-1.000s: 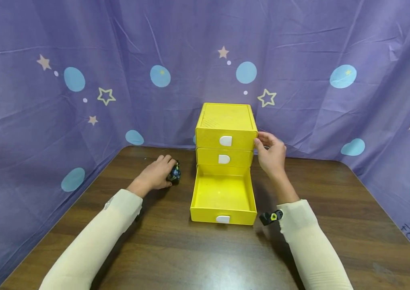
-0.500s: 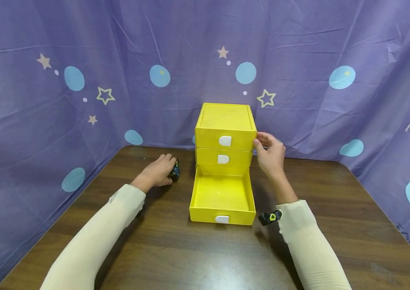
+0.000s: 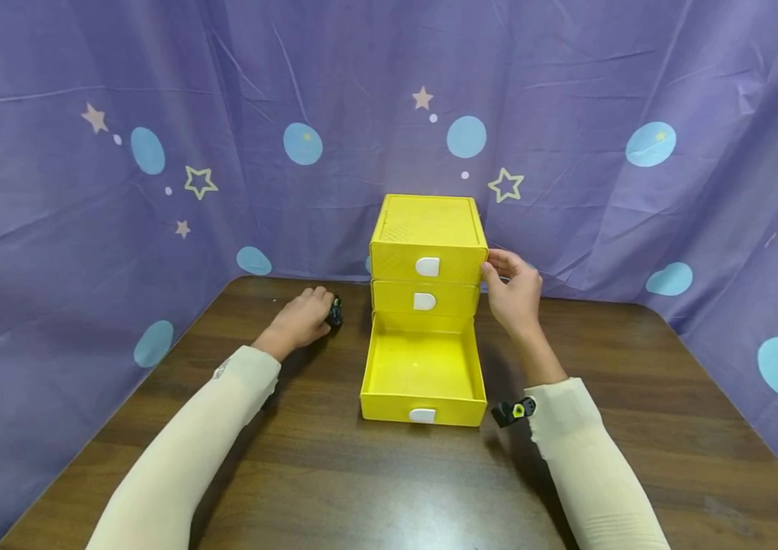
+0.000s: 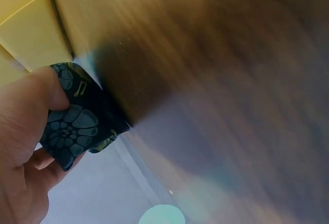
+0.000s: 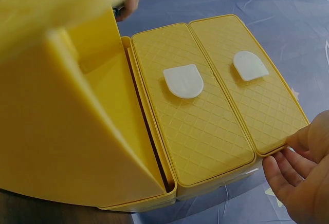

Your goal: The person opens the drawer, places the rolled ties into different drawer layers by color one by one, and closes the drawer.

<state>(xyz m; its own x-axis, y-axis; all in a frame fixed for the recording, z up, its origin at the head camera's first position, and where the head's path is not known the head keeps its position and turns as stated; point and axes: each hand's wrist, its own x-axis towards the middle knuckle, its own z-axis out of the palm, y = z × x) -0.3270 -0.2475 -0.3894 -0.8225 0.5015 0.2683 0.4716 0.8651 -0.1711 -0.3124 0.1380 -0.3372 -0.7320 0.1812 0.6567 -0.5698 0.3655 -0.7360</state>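
In the head view my left hand (image 3: 301, 317) is on the left of the table, beside the yellow drawer unit (image 3: 430, 221). It holds a small dark boxy thing (image 4: 72, 126) with a grey-blue flower pattern, thumb on one face and fingers behind; its exact kind cannot be told. My right hand (image 3: 515, 294) grips the right front edge of the drawer unit at the top drawer (image 5: 252, 95), its thumb at the front edge and fingers along the side. The bottom drawer (image 3: 423, 367) is pulled out, with nothing visible in it. The top and middle drawers (image 5: 193, 111) are pushed in.
The brown wooden table (image 3: 375, 481) carries the unit near its back edge. A purple curtain (image 3: 347, 69) with stars and blue dots hangs behind and at both sides. White tabs (image 3: 427, 266) mark the drawer fronts. A black wrist strap piece (image 3: 512, 412) shows by my right sleeve.
My left hand has shifted slightly away from me and to the right, with the dark patterned thing in it. The right hand and the drawers have stayed in place.
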